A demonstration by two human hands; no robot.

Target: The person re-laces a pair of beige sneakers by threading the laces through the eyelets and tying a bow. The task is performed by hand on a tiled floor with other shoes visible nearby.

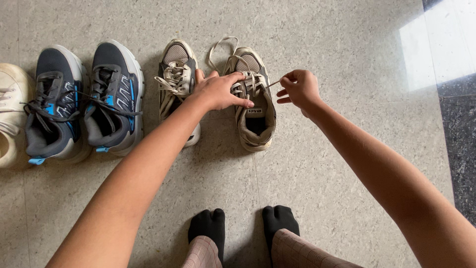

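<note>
A beige and grey sneaker (258, 119) stands on the floor with its laces undone. My left hand (218, 92) rests on its lacing, fingers pressing the tongue area. My right hand (297, 88) is just right of the shoe and pinches the end of a beige lace (272, 83), drawn taut from the eyelets. Another loop of lace (218, 47) trails loose past the toe. The matching sneaker (176, 74) stands immediately to the left, partly hidden by my left forearm.
A pair of grey and blue sneakers (84, 99) stands further left, and a cream shoe (10, 114) at the left edge. My feet in black split-toe socks (243, 228) are at the bottom. A dark floor strip (458, 124) runs along the right.
</note>
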